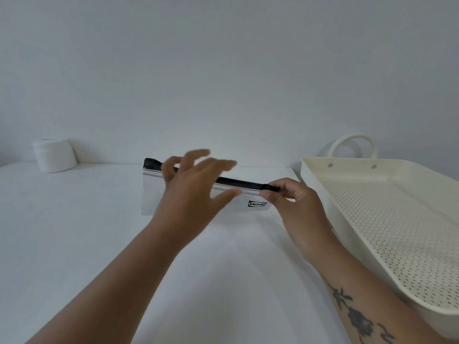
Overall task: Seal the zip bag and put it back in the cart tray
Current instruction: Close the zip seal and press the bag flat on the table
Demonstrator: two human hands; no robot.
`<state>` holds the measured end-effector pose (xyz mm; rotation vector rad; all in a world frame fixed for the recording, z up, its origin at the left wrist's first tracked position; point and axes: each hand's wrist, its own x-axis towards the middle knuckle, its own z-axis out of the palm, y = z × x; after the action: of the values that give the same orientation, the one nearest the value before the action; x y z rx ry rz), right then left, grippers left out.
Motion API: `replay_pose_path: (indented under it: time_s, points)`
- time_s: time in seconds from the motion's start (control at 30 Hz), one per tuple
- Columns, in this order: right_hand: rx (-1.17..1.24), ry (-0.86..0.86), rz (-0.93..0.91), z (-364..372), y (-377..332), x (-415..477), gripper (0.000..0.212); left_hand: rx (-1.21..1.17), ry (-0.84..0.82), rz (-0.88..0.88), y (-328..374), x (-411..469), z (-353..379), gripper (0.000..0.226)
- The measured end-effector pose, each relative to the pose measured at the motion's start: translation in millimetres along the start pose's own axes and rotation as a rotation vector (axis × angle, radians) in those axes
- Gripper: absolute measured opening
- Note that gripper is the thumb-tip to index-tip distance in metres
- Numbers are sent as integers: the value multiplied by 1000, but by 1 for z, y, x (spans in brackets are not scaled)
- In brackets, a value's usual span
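Note:
A clear zip bag (250, 198) with a black zip strip along its top and a small black logo label stands on its lower edge on the white table. My right hand (295, 204) pinches the right end of the black strip between thumb and fingers. Over the middle of the bag is my left hand (191, 192), blurred, with its fingers spread and nothing held in it. It hides the bag's middle. The cream cart tray (347, 219), with a perforated bottom, sits to the right of the bag, and nothing lies in it.
A white round tub (55, 155) stands at the back left of the table (74, 232) against the wall. The tray has a looped handle (352, 142) at its far side. The tray's near wall lies just beside my right forearm.

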<state>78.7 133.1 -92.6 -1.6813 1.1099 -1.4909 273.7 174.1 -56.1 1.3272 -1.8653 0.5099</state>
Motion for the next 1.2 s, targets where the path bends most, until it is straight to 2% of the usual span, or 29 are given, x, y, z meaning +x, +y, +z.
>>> replay_pose_path:
  time_s: [0.07,0.2,0.37,0.47,0.6,0.77,0.87,0.93,1.0,1.07,1.13,1.2]
  points:
    - [0,-34,-9,2,-2,-1,9,-6,-66,2,2,-4,8,32]
    - [42,-97,5,6,-5,-3,6,-97,-66,-80,1,-4,12,4]
    - [-35,-186,79,4,1,-3,2,-251,42,-138,-3,3,2,4]
    - [-91,-226,51,3,3,-4,5,-381,70,-175,-6,6,-8,11]
    - [-171,-264,13,4,2,-6,1,-427,75,-172,-6,6,-16,20]
    - [-334,-246,25,0,7,-3,12,-392,16,-199,-9,4,-14,15]
    - [-508,-260,76,-3,13,-2,15,-377,-129,-160,-9,3,-15,8]
    - [-541,-275,107,-4,13,-2,12,-363,-229,-141,-9,2,-15,6]
    - [-416,-288,93,-5,7,-3,4,-304,-272,-123,-10,1,-15,7]
    - [-220,-283,50,-4,-5,-4,14,-249,-292,-135,-9,0,-15,7]
    - [-129,-220,-5,-3,-16,-5,5,-241,-300,-141,-6,-1,-14,8]
    - [-87,-179,-26,-4,-21,-6,7,-233,-305,-135,-3,-2,-13,8]
